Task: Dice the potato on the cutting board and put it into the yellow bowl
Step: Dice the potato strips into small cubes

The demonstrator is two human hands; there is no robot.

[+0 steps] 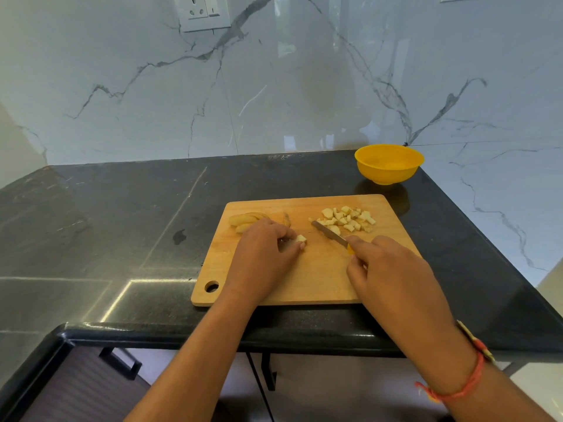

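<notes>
A wooden cutting board (313, 278) lies on the black counter. Several potato slices (245, 220) sit at its far left and a pile of diced potato (348, 219) at its far right. My left hand (263, 254) pinches a small potato piece (300, 238) near the board's middle. My right hand (393, 269) grips a knife by its yellow handle; the knife blade (329, 233) points up-left, its tip at the edge of the diced pile. The yellow bowl (388, 163) stands behind the board's right corner and looks empty.
The black stone counter (122, 223) meets a marble wall at the back and ends at a rounded front edge (213, 332). A wall socket (204, 12) sits high on the left. Cabinet doors with a handle (122, 362) show below the counter.
</notes>
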